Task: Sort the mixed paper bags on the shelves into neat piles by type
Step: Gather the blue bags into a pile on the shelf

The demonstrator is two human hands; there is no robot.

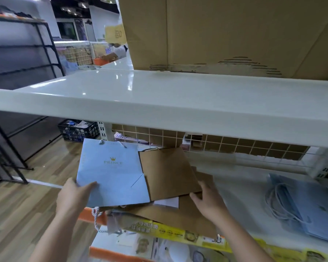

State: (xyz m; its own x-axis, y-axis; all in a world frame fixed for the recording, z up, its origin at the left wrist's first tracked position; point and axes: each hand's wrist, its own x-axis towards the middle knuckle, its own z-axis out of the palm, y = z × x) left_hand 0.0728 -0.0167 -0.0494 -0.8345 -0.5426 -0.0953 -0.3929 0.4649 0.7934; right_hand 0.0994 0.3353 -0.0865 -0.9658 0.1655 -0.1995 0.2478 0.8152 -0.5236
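**Two hands on a mixed stack**

You hold the pale blue "PRINCE" gift bag [112, 173] with your left hand [74, 197], thumb curled over its lower left edge. Your right hand [208, 201] pinches the lower right corner of the brown paper bag [167, 173] overlapping it. Both lie atop more brown bags on the lower shelf [240, 188]. Well to the right rests a pile of blue bags [311, 208] with cord handles.

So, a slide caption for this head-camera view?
Left hand holds blue bag, right hand brown bag.
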